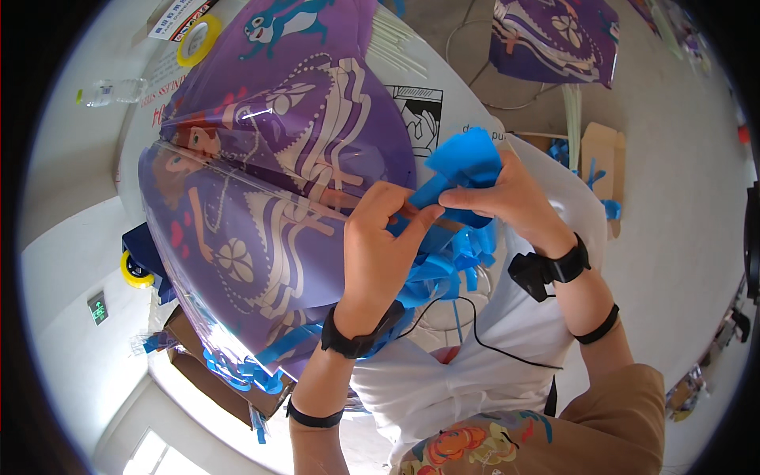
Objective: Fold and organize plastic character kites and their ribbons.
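By purple sheets (269, 229), curled hands (378, 237) pinch blue ribbon (467, 162).

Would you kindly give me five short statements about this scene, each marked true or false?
1. The left hand and the right hand both grip a blue strip. True.
2. The yellow roll of tape is to the right of both hands. False: it is at the upper left of the view.
3. A black wristband is on each wrist. True.
4. The large purple plastic film is plain. False: it is printed with figures.
5. In the picture, the clear plastic bottle is left of the yellow roll of tape. True.
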The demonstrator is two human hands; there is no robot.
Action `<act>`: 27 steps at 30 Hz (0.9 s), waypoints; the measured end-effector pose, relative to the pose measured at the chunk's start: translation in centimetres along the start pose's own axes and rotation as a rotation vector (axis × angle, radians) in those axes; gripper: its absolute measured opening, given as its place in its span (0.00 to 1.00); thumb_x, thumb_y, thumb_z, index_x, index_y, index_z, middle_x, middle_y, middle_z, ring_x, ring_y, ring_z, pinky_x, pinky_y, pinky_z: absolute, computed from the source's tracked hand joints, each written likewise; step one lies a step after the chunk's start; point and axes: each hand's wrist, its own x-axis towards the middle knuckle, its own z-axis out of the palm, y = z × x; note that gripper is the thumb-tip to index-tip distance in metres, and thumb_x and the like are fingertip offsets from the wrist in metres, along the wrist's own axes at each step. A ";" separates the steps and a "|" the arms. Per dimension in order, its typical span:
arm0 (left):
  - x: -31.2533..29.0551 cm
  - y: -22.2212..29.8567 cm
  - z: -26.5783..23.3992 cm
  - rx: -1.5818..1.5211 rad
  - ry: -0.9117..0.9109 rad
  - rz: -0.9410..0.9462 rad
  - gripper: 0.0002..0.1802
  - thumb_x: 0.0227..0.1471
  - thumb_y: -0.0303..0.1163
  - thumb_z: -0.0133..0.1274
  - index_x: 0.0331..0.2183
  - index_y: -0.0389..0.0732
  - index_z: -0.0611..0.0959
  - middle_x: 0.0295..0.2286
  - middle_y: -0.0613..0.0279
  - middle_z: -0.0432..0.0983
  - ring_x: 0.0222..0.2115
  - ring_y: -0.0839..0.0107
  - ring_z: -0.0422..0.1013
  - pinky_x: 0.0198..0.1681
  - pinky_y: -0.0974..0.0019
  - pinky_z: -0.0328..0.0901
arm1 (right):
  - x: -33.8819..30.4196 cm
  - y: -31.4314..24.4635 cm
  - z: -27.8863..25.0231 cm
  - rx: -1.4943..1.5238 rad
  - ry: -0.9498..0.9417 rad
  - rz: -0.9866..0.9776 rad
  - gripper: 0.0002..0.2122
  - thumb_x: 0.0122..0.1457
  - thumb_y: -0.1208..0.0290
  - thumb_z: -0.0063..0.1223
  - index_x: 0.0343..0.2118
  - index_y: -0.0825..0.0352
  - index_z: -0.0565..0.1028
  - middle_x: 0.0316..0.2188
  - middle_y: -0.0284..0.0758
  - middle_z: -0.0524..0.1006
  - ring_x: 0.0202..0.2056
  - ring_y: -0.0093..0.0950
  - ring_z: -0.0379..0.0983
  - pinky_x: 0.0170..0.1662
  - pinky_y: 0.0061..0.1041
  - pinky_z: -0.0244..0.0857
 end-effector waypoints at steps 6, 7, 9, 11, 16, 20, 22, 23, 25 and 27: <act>-0.4 0.9 -1.6 -0.517 -0.117 -0.432 0.13 0.60 0.37 0.61 0.32 0.35 0.84 0.28 0.62 0.80 0.28 0.78 0.75 0.26 0.75 0.65 | 0.1 1.0 0.3 -0.230 0.073 -0.394 0.12 0.52 0.77 0.64 0.42 0.66 0.84 0.36 0.32 0.82 0.35 0.23 0.77 0.40 0.22 0.69; -0.6 1.2 -1.4 -0.516 -0.114 -0.432 0.13 0.60 0.37 0.61 0.32 0.35 0.84 0.28 0.62 0.80 0.28 0.78 0.75 0.26 0.75 0.65 | 0.2 1.2 0.2 -0.360 0.079 -0.638 0.14 0.50 0.79 0.63 0.42 0.66 0.84 0.37 0.34 0.82 0.38 0.26 0.78 0.41 0.22 0.69; -0.9 1.7 -0.7 -0.794 -0.058 -0.368 0.16 0.64 0.40 0.57 0.36 0.34 0.85 0.30 0.60 0.83 0.29 0.77 0.77 0.25 0.76 0.67 | -0.2 0.9 0.4 -0.349 0.074 -0.648 0.17 0.47 0.80 0.62 0.43 0.65 0.84 0.38 0.35 0.81 0.39 0.29 0.78 0.42 0.23 0.69; -1.2 1.0 -0.8 -0.785 -0.049 -0.360 0.15 0.63 0.37 0.57 0.39 0.33 0.85 0.33 0.57 0.83 0.29 0.76 0.77 0.25 0.75 0.69 | -0.5 0.9 1.0 -0.331 0.065 -0.659 0.19 0.45 0.81 0.62 0.44 0.65 0.85 0.39 0.36 0.81 0.41 0.32 0.78 0.43 0.24 0.70; -1.3 0.6 -0.7 -0.922 -0.053 -0.343 0.13 0.61 0.35 0.59 0.38 0.33 0.85 0.33 0.57 0.83 0.30 0.75 0.77 0.24 0.74 0.70 | -0.7 1.0 1.1 -0.281 0.029 -0.651 0.21 0.44 0.80 0.62 0.45 0.64 0.84 0.42 0.36 0.81 0.42 0.32 0.78 0.45 0.26 0.71; -1.3 0.6 -0.9 -0.952 -0.063 -0.347 0.13 0.61 0.34 0.60 0.37 0.33 0.85 0.33 0.57 0.83 0.30 0.75 0.77 0.24 0.74 0.69 | -0.9 0.8 1.1 -0.310 0.019 -0.651 0.21 0.44 0.79 0.63 0.45 0.64 0.84 0.43 0.36 0.81 0.43 0.32 0.78 0.46 0.27 0.71; -1.2 0.6 -1.0 -0.966 -0.076 -0.364 0.12 0.60 0.34 0.60 0.37 0.33 0.85 0.33 0.57 0.82 0.30 0.74 0.77 0.24 0.74 0.69 | -1.0 0.8 1.2 -0.305 0.012 -0.649 0.21 0.44 0.79 0.63 0.45 0.65 0.84 0.43 0.37 0.81 0.43 0.33 0.79 0.46 0.28 0.71; -1.2 0.6 -1.0 -0.967 -0.076 -0.364 0.12 0.60 0.34 0.60 0.37 0.33 0.85 0.33 0.57 0.82 0.30 0.74 0.77 0.24 0.74 0.69 | -1.0 0.7 1.2 -0.305 0.012 -0.649 0.21 0.44 0.79 0.63 0.45 0.65 0.84 0.43 0.37 0.81 0.43 0.33 0.79 0.46 0.28 0.71; -1.2 0.4 -1.0 -0.979 -0.086 -0.372 0.11 0.60 0.34 0.60 0.37 0.33 0.85 0.32 0.58 0.82 0.30 0.74 0.77 0.23 0.74 0.69 | -1.0 0.8 1.2 -0.297 0.012 -0.641 0.20 0.45 0.79 0.64 0.45 0.65 0.84 0.43 0.37 0.81 0.43 0.33 0.79 0.46 0.28 0.71; -1.1 0.1 -1.0 -0.998 -0.089 -0.369 0.11 0.61 0.33 0.60 0.38 0.33 0.85 0.32 0.58 0.82 0.30 0.75 0.77 0.23 0.74 0.69 | -0.9 0.8 1.4 -0.272 0.013 -0.638 0.20 0.46 0.79 0.64 0.45 0.65 0.84 0.43 0.37 0.81 0.43 0.33 0.79 0.46 0.27 0.71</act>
